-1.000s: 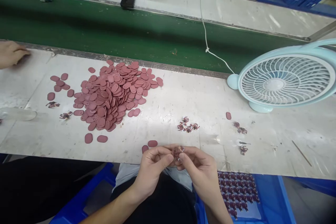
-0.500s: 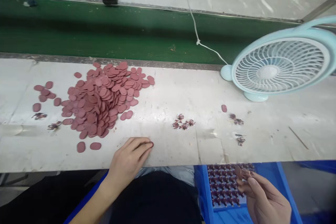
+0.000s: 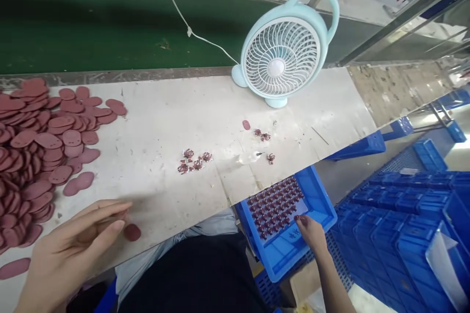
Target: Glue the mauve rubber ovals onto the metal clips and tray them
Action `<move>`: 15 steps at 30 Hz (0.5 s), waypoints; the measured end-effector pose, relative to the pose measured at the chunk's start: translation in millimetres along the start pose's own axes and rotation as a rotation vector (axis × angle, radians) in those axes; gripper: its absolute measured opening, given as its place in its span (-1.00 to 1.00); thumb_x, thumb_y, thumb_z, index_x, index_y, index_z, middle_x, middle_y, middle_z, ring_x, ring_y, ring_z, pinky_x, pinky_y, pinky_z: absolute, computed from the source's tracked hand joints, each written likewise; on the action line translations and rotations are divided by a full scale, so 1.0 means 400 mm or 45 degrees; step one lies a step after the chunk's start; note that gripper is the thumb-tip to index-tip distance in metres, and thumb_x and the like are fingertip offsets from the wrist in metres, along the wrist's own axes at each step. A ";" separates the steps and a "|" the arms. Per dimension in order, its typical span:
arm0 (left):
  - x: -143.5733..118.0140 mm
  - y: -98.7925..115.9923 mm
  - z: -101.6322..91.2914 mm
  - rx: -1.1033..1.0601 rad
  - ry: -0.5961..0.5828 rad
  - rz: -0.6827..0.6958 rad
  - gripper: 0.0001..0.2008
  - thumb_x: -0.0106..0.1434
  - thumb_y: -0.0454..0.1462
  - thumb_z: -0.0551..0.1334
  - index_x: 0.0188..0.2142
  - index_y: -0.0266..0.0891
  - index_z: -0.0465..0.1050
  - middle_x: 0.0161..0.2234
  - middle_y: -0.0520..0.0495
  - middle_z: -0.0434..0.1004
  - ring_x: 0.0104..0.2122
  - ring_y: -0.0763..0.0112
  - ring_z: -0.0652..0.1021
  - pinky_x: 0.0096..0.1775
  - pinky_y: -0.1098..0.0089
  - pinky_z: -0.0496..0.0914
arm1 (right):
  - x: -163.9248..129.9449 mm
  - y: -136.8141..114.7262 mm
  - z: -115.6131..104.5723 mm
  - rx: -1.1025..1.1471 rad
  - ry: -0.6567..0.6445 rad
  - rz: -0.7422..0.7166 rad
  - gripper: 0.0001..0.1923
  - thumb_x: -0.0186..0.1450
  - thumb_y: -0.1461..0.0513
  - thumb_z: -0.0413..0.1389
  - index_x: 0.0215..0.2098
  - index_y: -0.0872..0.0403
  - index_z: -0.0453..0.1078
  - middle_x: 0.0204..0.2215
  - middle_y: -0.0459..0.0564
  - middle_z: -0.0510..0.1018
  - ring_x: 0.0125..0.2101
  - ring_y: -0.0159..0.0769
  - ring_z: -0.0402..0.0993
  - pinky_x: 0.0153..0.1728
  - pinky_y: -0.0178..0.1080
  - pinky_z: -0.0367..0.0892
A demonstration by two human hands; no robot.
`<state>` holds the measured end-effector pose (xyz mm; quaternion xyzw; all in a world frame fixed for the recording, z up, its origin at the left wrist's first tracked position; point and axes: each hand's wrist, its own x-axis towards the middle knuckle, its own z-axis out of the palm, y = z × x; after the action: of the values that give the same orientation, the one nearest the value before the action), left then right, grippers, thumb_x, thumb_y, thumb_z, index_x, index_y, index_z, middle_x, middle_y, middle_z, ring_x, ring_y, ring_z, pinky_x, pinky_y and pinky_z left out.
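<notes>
Your left hand (image 3: 73, 247) lies flat and open near the table's front edge, fingers stretched out, gripping nothing; a single maroon oval piece (image 3: 131, 232) sits just beyond your fingertips. Your right hand (image 3: 310, 231) reaches down into the blue bin (image 3: 316, 200) below the table, fingertips touching the rows of small dark assembled parts (image 3: 273, 205) laid inside it; whether it grips one, you cannot tell.

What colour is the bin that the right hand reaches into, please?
The bin is blue; the head view shows it clearly.
</notes>
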<state>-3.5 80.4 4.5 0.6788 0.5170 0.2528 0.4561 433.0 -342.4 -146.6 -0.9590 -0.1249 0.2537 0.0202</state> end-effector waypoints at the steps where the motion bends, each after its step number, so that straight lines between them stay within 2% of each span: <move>1: -0.002 0.003 0.001 -0.075 0.019 -0.030 -0.89 0.20 -0.23 0.39 -0.29 0.07 0.66 -0.28 0.12 0.66 -0.34 0.27 0.57 -0.34 0.27 0.45 | 0.003 0.007 0.011 -0.065 -0.047 0.014 -0.76 0.42 0.11 0.16 -0.07 0.11 0.47 -0.12 0.01 0.58 -0.17 -0.23 0.56 -0.12 -0.09 0.50; 3: -0.003 0.011 0.005 -0.213 0.017 -0.064 -0.89 0.19 -0.25 0.40 -0.30 0.06 0.68 -0.27 0.11 0.69 -0.42 0.30 0.55 -0.46 0.28 0.42 | 0.009 0.015 0.030 -0.172 -0.120 0.031 -0.73 0.42 0.10 0.15 -0.02 0.11 0.45 -0.08 0.03 0.56 -0.14 -0.21 0.55 -0.11 -0.07 0.50; 5: -0.004 0.019 0.010 -0.335 0.041 -0.115 -0.89 0.20 -0.25 0.38 -0.29 0.03 0.69 -0.25 0.10 0.71 -0.41 0.27 0.57 -0.49 0.28 0.44 | 0.016 0.018 0.043 -0.255 -0.169 0.042 -0.70 0.43 0.10 0.15 0.02 0.11 0.43 -0.04 0.05 0.55 -0.11 -0.19 0.54 -0.09 -0.04 0.50; 7: -0.005 0.027 0.014 -0.434 0.104 -0.192 -0.90 0.22 -0.26 0.37 -0.30 0.00 0.69 -0.28 0.10 0.73 -0.36 0.23 0.60 -0.45 0.23 0.50 | 0.023 0.018 0.052 -0.323 -0.197 0.055 -0.69 0.43 0.10 0.15 0.04 0.10 0.42 -0.02 0.06 0.53 -0.09 -0.18 0.54 -0.07 -0.03 0.49; 10: -0.008 0.033 0.017 -0.503 0.169 -0.240 -0.88 0.23 -0.28 0.36 -0.33 0.01 0.69 -0.37 0.14 0.72 -0.39 0.26 0.58 -0.37 0.13 0.53 | 0.031 0.013 0.061 -0.395 -0.215 0.074 -0.68 0.42 0.11 0.15 0.06 0.10 0.41 0.00 0.07 0.52 -0.07 -0.16 0.53 -0.06 -0.02 0.49; 15: -0.009 0.022 0.015 -0.618 0.136 -0.265 -0.84 0.29 -0.28 0.32 -0.27 0.04 0.69 -0.34 0.14 0.72 -0.46 0.30 0.56 -0.40 0.13 0.47 | 0.032 -0.001 0.062 -0.428 -0.228 0.100 -0.68 0.42 0.11 0.15 0.06 0.09 0.41 0.01 0.07 0.52 -0.07 -0.16 0.53 -0.06 -0.02 0.49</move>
<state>4.2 74.6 9.9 0.4786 0.5316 0.3566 0.6009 431.6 -339.4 -174.2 -0.9266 -0.1294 0.3140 -0.1613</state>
